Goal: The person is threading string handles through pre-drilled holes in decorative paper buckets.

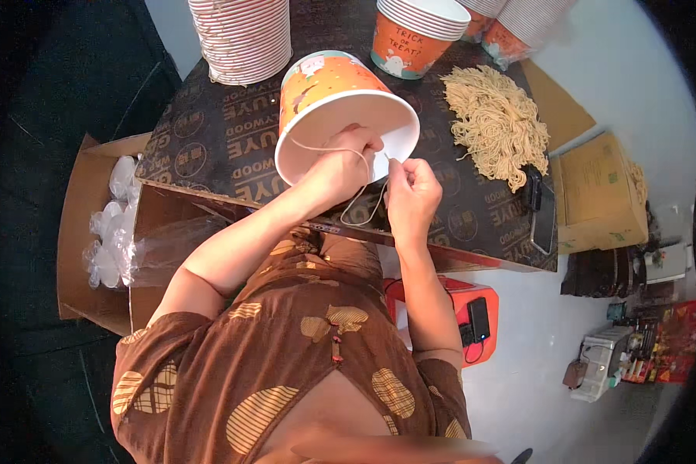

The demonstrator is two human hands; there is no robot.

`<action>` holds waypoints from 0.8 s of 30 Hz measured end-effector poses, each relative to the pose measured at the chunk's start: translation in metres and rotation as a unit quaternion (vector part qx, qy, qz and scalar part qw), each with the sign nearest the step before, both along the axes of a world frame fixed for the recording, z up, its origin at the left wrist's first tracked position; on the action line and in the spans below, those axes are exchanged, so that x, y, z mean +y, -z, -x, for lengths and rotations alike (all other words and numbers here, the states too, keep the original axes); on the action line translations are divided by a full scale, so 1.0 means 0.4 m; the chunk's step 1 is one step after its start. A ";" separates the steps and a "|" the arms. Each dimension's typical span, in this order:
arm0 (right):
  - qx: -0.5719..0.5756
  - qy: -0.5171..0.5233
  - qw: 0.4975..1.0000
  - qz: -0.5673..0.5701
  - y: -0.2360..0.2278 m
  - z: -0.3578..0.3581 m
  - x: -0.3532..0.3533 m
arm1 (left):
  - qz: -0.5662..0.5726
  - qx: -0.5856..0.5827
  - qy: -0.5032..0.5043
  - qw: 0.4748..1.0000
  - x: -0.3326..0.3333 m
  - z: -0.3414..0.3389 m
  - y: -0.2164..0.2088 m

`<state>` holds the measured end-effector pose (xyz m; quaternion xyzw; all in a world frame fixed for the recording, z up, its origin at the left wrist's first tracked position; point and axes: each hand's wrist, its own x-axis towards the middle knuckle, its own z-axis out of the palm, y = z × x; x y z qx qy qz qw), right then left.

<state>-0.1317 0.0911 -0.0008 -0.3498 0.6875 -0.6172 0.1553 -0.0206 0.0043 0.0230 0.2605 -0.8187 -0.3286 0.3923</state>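
An orange paper bucket (pixel 321 87) with a white rim lies tilted on the table, its open mouth facing me. My left hand (pixel 346 161) reaches into that mouth with its fingers curled; what they grip, if anything, is hidden. A thin pale cord (pixel 354 210) crosses the bucket's mouth from the left of the rim, passes over my left hand and hangs in a loop below. At the lower right of the rim, my right hand (pixel 413 189) pinches the cord near its tip between thumb and fingers.
On the dark printed table (pixel 209 147) stand a tall stack of white-rimmed buckets (pixel 243 39), more orange buckets (pixel 410 42), a heap of pale cords (pixel 496 120) and a phone (pixel 544 220). A carton with clear plastic (pixel 116 232) is at left, a red stool (pixel 483 298) below right.
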 end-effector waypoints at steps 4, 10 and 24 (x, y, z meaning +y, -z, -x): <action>0.015 -0.013 1.000 0.019 0.009 0.004 -0.004 | -0.091 -0.069 -0.018 0.993 -0.009 0.025 -0.001; 0.070 -0.009 0.997 -0.027 0.010 0.012 -0.008 | -0.104 -0.139 -0.028 0.984 -0.022 0.042 0.018; 0.079 -0.156 0.967 -0.184 -0.076 0.070 -0.031 | -0.315 0.059 0.012 0.947 -0.023 0.027 0.037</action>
